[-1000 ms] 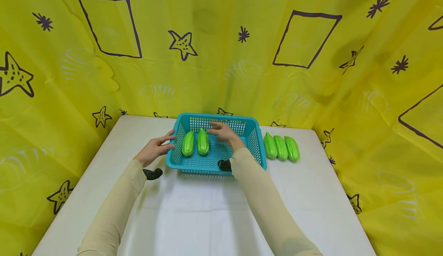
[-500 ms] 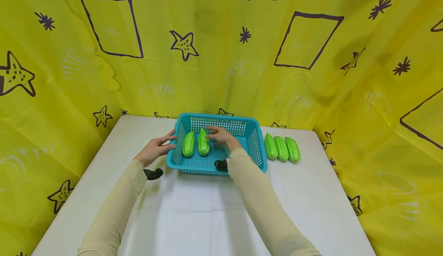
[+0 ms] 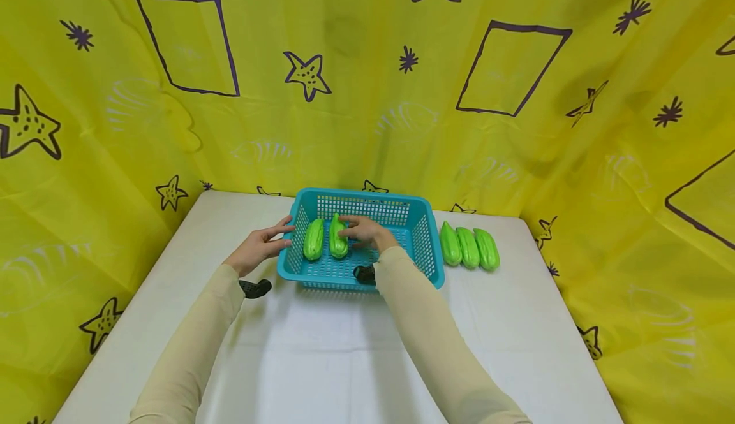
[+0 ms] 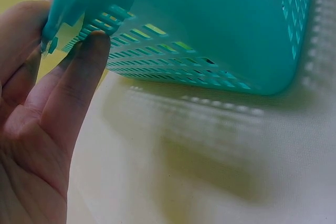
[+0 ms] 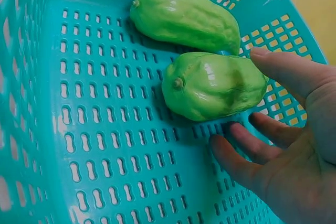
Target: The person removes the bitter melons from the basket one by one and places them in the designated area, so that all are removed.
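Note:
A turquoise plastic basket (image 3: 339, 282) with slotted walls holds two glossy green papaya-like fruits. One fruit (image 3: 313, 240) lies at the left; the other (image 5: 210, 88) lies just right of it. My left hand (image 3: 255, 250) holds the basket's left rim, its fingers over the edge and a digit against the outer wall, as the left wrist view shows. My right hand (image 3: 367, 233) is inside the basket around the second fruit's far end. Its thumb (image 5: 286, 69) reaches that fruit's tip, while its spread fingers (image 5: 239, 161) stay beside the fruit.
On the white table (image 3: 321, 373), right of the basket, three more such green fruits (image 3: 469, 247) lie side by side. A yellow patterned curtain (image 3: 367, 124) hangs behind and at both sides. Each wrist carries a dark device (image 3: 255, 289).
My right hand has moved left and slightly toward me, from beside the second fruit to it. The left hand and the basket have stayed in place.

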Demonstrator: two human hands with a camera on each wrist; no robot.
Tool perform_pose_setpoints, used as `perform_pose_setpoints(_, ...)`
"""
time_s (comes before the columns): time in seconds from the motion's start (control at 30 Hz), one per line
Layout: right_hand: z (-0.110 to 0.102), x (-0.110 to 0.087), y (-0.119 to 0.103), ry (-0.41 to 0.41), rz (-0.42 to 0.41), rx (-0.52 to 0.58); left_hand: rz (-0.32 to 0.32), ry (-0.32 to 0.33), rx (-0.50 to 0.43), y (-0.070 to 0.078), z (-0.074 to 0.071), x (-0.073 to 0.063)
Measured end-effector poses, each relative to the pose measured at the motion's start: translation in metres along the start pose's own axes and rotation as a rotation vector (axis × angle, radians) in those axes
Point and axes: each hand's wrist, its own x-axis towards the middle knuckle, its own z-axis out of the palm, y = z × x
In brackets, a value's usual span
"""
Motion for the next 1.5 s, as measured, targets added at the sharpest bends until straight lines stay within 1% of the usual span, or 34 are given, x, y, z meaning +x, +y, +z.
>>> perform_pose_setpoints(0.23, 0.003, -0.004, -0.003, -0.026, -0.010, -0.004, 0.000, -0.006, 0.005, 0.001, -0.001, 0.000)
perform_pose_setpoints(0.37, 0.005, -0.011, -0.007, -0.067, -0.015, -0.021, -0.003, -0.007, 0.002, 0.001, 0.000, 0.000)
perform_pose_setpoints(0.47, 0.007, -0.014, -0.009, -0.097, -0.004, -0.010, -0.005, -0.006, 0.000, 0.001, 0.000, 0.001)
perform_pose_setpoints(0.6, 0.005, -0.010, -0.008, -0.116, 0.017, 0.000, -0.006, -0.001, 0.004, 0.001, -0.001, 0.001)
perform_pose_setpoints(0.7, 0.003, -0.006, -0.005, -0.118, 0.021, -0.022, -0.006, 0.001, 0.002, 0.001, -0.001, 0.001)
perform_pose_setpoints(0.87, 0.002, -0.009, -0.003, -0.091, 0.002, -0.052, -0.008, 0.002, -0.006, 0.002, 0.000, 0.001)
perform_pose_setpoints(1.07, -0.001, -0.014, 0.000, -0.025, -0.010, -0.094, -0.006, -0.001, -0.009, 0.002, 0.001, -0.001)
perform_pose_setpoints(1.27, -0.004, -0.014, 0.004, 0.030, 0.001, -0.077, -0.009, 0.003, 0.002, 0.000, 0.000, 0.000)
perform_pose_setpoints(1.5, -0.005, -0.016, 0.004, 0.046, -0.004, -0.059, -0.015, 0.007, 0.019, 0.001, 0.000, 0.002)
